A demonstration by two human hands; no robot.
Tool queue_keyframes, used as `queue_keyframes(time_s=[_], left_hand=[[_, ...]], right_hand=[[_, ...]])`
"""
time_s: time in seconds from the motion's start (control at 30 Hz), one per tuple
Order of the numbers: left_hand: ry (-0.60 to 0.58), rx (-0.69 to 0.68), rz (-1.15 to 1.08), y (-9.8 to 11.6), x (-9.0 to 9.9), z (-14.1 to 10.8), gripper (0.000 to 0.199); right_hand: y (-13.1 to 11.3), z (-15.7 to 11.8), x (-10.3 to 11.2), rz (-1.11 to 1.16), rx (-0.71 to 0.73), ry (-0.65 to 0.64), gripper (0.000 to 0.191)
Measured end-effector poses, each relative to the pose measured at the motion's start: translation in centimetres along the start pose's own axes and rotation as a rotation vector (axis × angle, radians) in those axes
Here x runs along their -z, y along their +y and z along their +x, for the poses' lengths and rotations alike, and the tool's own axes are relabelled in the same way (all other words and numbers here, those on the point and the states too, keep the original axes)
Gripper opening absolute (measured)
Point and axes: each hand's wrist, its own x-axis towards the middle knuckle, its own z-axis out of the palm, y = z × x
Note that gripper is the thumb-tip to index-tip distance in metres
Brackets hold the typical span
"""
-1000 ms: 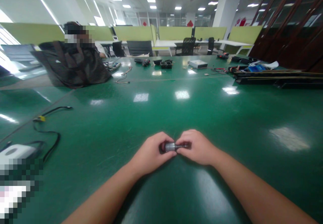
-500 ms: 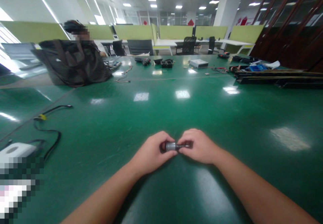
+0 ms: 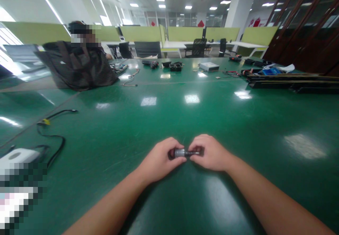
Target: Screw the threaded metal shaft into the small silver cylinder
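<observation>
A small silver-grey cylinder (image 3: 180, 153) with a thin dark stem (image 3: 194, 153) lies level between my hands, low over the green table; its exact kind cannot be made out. My left hand (image 3: 164, 157) is closed round the cylinder, thumb on the near side and fingers on the far side, hiding its left end. Around the stem curl the fingers of my right hand (image 3: 209, 153), thumb and forefinger on either side of it. Whether those fingertips press on the stem is hard to see.
On the left lie a black cable (image 3: 62, 141) and a white box-like thing (image 3: 19, 155). A dark bag (image 3: 82, 67) stands farther back, a person (image 3: 76, 28) behind it. Tools and parts line the far side, with a silver box (image 3: 208, 66); long black bars (image 3: 291, 83) lie at right.
My right thumb and forefinger have slid slightly right along the stem and loosened a little, showing more of it. My left hand holds the cylinder almost still.
</observation>
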Motion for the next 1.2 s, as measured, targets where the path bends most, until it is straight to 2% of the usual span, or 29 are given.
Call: queue_keyframes(time_s=[0.9, 1.1, 1.2], left_hand=[[-0.006, -0.019, -0.008, -0.3, -0.1, -0.3, 0.02], [-0.007, -0.017, -0.01, -0.3, 0.0, -0.2, 0.019], [-0.002, -0.011, -0.005, -0.3, 0.0, -0.2, 0.02]], right_hand=[[0.1, -0.2, 0.3, -0.047, -0.027, -0.023, 0.008], [0.6, -0.3, 1.4, -0.07, -0.041, -0.067, 0.008], [1.3, -0.7, 2.4, -0.074, -0.091, -0.099, 0.007]])
